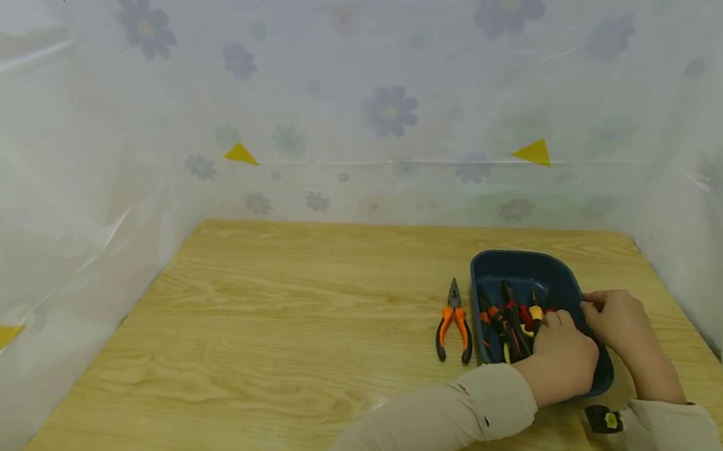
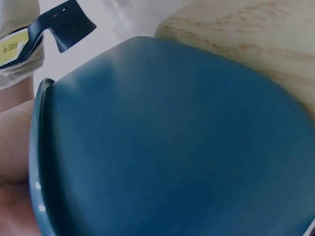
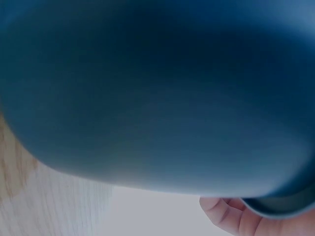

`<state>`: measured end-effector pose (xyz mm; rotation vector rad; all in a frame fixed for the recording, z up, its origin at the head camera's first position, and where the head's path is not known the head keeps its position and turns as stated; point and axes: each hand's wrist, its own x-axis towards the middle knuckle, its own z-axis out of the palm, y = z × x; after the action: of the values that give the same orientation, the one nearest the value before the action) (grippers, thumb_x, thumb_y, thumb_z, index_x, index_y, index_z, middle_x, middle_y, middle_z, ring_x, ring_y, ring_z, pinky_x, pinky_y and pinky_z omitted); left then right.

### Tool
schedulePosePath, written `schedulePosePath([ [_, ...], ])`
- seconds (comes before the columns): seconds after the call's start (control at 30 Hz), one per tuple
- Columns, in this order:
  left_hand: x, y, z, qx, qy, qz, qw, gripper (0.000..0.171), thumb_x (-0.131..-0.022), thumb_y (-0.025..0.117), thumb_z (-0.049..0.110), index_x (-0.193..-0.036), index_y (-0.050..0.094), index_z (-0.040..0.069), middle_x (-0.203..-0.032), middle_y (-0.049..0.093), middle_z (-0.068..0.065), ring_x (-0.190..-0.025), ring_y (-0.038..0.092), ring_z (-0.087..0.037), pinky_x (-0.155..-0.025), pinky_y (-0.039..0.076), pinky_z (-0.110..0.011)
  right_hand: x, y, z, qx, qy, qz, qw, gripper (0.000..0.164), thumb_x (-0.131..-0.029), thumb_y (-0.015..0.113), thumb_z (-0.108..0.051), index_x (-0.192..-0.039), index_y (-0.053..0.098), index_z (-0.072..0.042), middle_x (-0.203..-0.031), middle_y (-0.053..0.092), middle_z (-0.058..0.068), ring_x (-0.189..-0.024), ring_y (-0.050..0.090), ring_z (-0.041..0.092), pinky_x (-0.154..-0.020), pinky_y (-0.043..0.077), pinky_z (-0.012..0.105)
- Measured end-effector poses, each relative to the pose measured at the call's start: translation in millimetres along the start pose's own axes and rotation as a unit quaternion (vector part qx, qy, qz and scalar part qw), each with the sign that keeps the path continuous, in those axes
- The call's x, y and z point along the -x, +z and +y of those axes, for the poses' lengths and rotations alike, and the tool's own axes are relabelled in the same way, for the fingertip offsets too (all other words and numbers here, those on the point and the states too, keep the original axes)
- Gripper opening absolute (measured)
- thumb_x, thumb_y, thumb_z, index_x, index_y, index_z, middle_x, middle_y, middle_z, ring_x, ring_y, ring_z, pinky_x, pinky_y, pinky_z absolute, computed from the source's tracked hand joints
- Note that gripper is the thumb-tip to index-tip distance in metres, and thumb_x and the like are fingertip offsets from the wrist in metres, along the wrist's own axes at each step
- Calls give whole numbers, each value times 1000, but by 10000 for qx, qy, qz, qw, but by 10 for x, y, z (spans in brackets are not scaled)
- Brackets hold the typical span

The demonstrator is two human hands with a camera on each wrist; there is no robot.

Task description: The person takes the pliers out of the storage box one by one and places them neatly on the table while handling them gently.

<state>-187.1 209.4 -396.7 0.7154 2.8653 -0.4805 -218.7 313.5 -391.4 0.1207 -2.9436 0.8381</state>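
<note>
A dark blue plastic tray [image 1: 516, 265] stands on the right side of the table, holding several hand tools [image 1: 511, 326] with orange, red, yellow and black handles. My left hand [image 1: 562, 360] reaches over its near side among these tools. Its fingertips are lost among the handles, so a grip cannot be made out. At the tray's right rim, my right hand [image 1: 624, 330] pinches the edge between thumb and curled fingers. Both wrist views are mostly filled by the tray's outer wall [image 2: 172, 128] [image 3: 147, 128]. Left of the tray lie needle-nose pliers [image 1: 453, 327] with orange and black handles, jaws pointing away.
The wood-grain table [image 1: 271, 333] extends left from the tray. Whitish plastic sheeting [image 1: 334, 105] with printed flowers and yellow triangles hangs behind and at both sides. A black mount with a yellow label [image 1: 603, 420] sits by the right sleeve.
</note>
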Motion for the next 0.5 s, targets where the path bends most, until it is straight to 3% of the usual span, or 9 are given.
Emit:
schedulePosePath([
  [0.13, -28, 9, 60, -166, -225, -107, 9996, 37, -95, 46, 56, -129, 50, 43, -133, 34, 8, -116, 32, -9, -94, 33, -21, 0, 2, 6, -15, -10, -3, 10000, 34, -93, 50, -2, -112, 54, 26, -91, 61, 37, -64, 57, 30, -53, 43, 35],
  [0.33, -31, 84, 75, -834, -90, 265, 9961, 47, -96, 41, 58, -137, 42, 34, -129, 34, 8, -113, 33, -10, -94, 33, -21, 2, 8, 12, -6, -56, 39, 10000, 34, -92, 50, -1, -111, 54, 27, -91, 60, 38, -66, 59, 34, -54, 45, 38],
  [0.5, -43, 128, 74, -1018, -104, 481, 9936, 44, -98, 38, 55, -136, 41, 34, -124, 35, 9, -109, 33, -9, -91, 32, -21, -8, 15, 13, 24, -77, 84, 9999, 33, -92, 51, -1, -110, 54, 26, -94, 59, 40, -70, 60, 40, -56, 47, 43],
])
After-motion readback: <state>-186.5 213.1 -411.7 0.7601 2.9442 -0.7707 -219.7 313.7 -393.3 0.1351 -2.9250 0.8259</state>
